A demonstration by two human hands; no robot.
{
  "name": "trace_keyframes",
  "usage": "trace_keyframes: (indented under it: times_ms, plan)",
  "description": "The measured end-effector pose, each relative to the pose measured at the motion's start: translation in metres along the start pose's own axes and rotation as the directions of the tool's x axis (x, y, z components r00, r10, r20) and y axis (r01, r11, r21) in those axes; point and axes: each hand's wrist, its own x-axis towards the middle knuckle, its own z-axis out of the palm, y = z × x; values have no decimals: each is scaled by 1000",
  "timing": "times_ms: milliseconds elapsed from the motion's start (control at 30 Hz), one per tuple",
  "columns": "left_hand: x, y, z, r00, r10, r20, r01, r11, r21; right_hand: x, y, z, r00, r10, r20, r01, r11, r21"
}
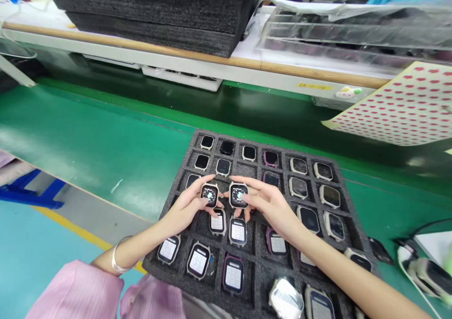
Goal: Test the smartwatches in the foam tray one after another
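The left hand (pixel 187 206) gripped a smartwatch body (pixel 209 195) with a lit dial, fingers closed around its case. Just to its right, the right hand (pixel 270 203) pinched a second smartwatch body (pixel 239 195), screen also lit. Both were held just above the middle of a black foam tray (pixel 259 274) filled with other watch bodies, resting on the green conveyor belt (pixel 106 135). A sticker sheet (pixel 402 107) lay far right.
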Motion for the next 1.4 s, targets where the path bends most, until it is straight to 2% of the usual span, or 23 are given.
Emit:
trace_keyframes:
  times_ms: [333, 500, 600, 667, 767, 867, 933, 1067, 1200, 1300, 1400]
  plan:
    - [0, -1, -1, 999, 16, 29, -17, 999, 34, 1, 3, 2, 1000, -2, -22, 0, 996, -90]
    - [-2, 7, -5, 999, 31, 38, -31, 999, -10, -1, 1, 4, 996, -18, 91, 27, 995, -95]
    - [-8, 15, -10, 1000, 24, 13, -23, 998, -63, 1, 3, 3, 991, -29, 128, 56, 975, -215]
    - [-12, 19, -12, 1000, 22, 13, -21, 997, -73, 7, 5, 2, 989, -80, 121, 123, 905, -406]
    - [-17, 22, -14, 1000, 15, 26, -13, 998, -59, 21, 9, 1, 958, -240, 157, 278, 645, -711]
    - [-18, 22, -14, 1000, 11, 17, -11, 999, -33, 34, 12, 5, 895, -354, 273, 406, 388, -827]
    - [-18, 21, -14, 1000, 17, 10, -16, 1000, -25, 39, 13, 8, 878, -357, 320, 433, 303, -849]
    - [-17, 20, -16, 999, 32, 11, -32, 999, -20, 37, 11, 10, 874, -359, 329, 428, 244, -870]
    - [-19, 20, -19, 999, 36, 17, -36, 999, -7, 27, -1, -3, 870, -419, 260, 393, 272, -878]
    - [-21, 22, -19, 999, 31, 20, -31, 999, 10, 19, -9, -17, 908, -340, 247, 344, 265, -901]
    - [-23, 23, -18, 999, 31, 27, -31, 999, 14, 10, -8, -26, 923, -257, 286, 334, 169, -927]
